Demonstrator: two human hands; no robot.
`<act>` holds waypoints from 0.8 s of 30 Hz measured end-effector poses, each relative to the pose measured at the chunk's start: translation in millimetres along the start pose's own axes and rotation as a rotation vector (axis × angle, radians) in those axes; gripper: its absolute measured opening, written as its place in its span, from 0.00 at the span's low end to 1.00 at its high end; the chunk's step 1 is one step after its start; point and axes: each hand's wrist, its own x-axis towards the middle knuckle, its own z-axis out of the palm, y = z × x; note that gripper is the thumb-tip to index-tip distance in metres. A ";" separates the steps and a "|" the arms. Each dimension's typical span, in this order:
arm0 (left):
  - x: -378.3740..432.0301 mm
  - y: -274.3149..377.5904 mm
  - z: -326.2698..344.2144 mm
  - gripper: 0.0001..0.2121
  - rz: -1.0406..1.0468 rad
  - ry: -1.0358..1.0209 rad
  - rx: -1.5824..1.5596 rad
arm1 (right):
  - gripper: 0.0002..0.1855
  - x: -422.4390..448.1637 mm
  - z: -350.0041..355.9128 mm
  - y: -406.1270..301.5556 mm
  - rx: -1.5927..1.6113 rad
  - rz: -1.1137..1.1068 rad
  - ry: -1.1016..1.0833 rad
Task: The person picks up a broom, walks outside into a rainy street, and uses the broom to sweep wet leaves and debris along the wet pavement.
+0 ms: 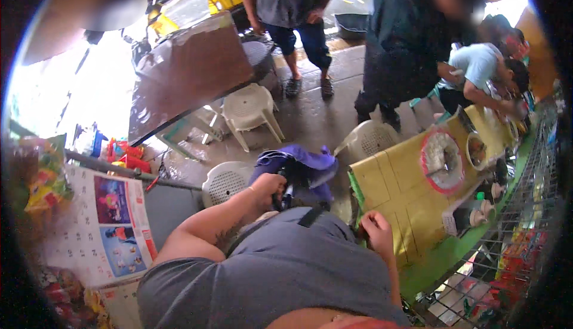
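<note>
In front of my body, my left hand (269, 189) is closed around a dark, handle-like part of a purple fabric bundle (297, 159). Black material shows in the bundle's middle, and the fabric hangs over a plastic stool. My right hand (377, 229) is at the near corner of the yellow-covered table (380, 185), its fingers curled; whether anything is in them is hidden. Farther along that table lie a red-rimmed plate of rice (436, 154) with a spoon on it and a bowl of food (477, 150).
White plastic stools (248, 105) stand on the wet floor. A brown-topped table (192, 73) is at the far left. Two people stand ahead; others lean over the yellow table's far end. A wire grille (501, 239) runs along the right, and a calendar (96, 226) hangs at left.
</note>
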 end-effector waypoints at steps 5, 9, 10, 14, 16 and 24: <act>-1.0 34.7 3.6 0.12 -0.126 0.000 -0.105 | 0.07 24.1 -3.9 -19.3 0.268 0.052 -0.135; -7.0 73.8 34.8 0.09 -0.149 -0.021 -0.117 | 0.09 38.4 -17.5 -20.5 0.255 0.082 -0.069; -3.0 79.9 33.5 0.10 -0.109 -0.016 -0.093 | 0.08 40.5 -13.8 -32.1 0.220 0.054 -0.067; 28.9 98.4 19.2 0.10 -0.115 -0.130 -0.130 | 0.08 67.1 -6.3 -31.6 0.152 -0.019 -0.050; 45.3 113.4 25.0 0.11 -0.067 -0.045 -0.096 | 0.09 82.7 0.7 -25.6 0.146 -0.015 0.014; 163.4 199.2 3.5 0.11 0.311 -0.301 0.495 | 0.10 159.9 48.8 -67.5 0.311 0.152 0.167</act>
